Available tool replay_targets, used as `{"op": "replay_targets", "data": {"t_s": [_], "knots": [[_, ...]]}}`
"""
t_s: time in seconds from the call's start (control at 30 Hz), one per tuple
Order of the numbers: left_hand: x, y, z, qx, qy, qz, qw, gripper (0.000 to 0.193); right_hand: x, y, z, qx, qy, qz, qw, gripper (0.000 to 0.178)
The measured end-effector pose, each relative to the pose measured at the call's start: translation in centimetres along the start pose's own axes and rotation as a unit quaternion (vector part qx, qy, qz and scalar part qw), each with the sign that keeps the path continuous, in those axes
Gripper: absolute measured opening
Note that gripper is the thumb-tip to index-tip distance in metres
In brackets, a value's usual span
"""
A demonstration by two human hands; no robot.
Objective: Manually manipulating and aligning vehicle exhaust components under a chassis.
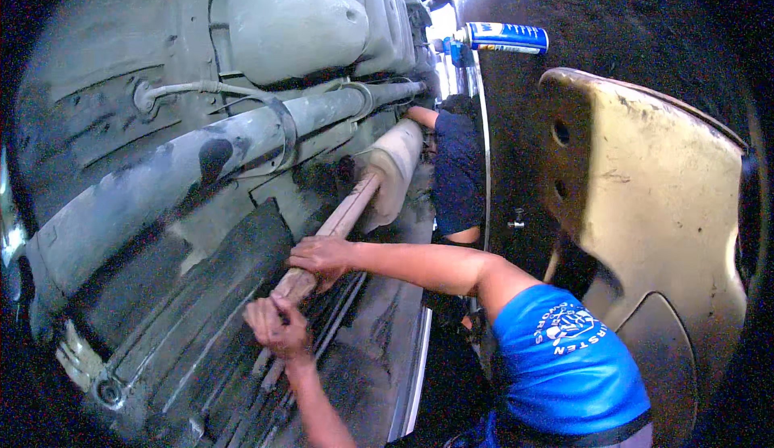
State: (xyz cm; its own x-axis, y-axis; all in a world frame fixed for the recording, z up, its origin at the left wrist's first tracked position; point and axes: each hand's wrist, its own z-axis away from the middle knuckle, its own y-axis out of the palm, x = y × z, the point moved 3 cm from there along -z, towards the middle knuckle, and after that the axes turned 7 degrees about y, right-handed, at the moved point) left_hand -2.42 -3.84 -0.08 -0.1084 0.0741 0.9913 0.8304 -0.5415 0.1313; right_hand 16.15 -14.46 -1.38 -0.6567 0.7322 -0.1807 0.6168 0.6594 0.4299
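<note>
Overhead on the vehicle's underside runs a rusty, light-brown exhaust pipe (pixel 345 214), joined at its far end to a large rounded muffler (pixel 395 174). My right hand (pixel 324 258) is wrapped around the pipe along its nearer stretch, its arm reaching in from a blue sleeve. Just nearer, my left hand (pixel 280 325) is closed around the pipe's near end, fingers curled. Beyond the muffler, a co-worker in a dark shirt (pixel 459 174) has an arm (pixel 421 116) raised near its far end; that hand is mostly hidden.
A thick grey tube (pixel 250 137) crosses the underside, with a curved hose (pixel 278 117) beside it. A grey tank-like shape (pixel 298 29) bulges above. Thin lines (pixel 339 319) run below my hands. At right are a blue-and-white spray can (pixel 508 38) and a worn gold-coloured panel (pixel 661 182).
</note>
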Motion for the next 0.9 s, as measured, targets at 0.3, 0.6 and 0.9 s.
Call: {"op": "replay_targets", "data": {"t_s": [0.3,0.6,0.9], "knots": [[1.1,0.5,-0.3,0.017,-0.110,0.021,0.994,0.024,0.5,-0.9,-1.1,-0.057,-0.026,0.001,0.998,0.081],[0.9,0.2,-0.8,0.003,-0.117,-0.001,0.993,0.026,-0.3,0.5,-1.5,-0.064,-0.040,-0.013,0.997,0.085],[0.5,-0.4,2.0,0.059,-0.035,-0.007,0.998,0.020,1.2,0.9,-0.4,0.012,-0.013,-0.021,1.000,0.108]]}}
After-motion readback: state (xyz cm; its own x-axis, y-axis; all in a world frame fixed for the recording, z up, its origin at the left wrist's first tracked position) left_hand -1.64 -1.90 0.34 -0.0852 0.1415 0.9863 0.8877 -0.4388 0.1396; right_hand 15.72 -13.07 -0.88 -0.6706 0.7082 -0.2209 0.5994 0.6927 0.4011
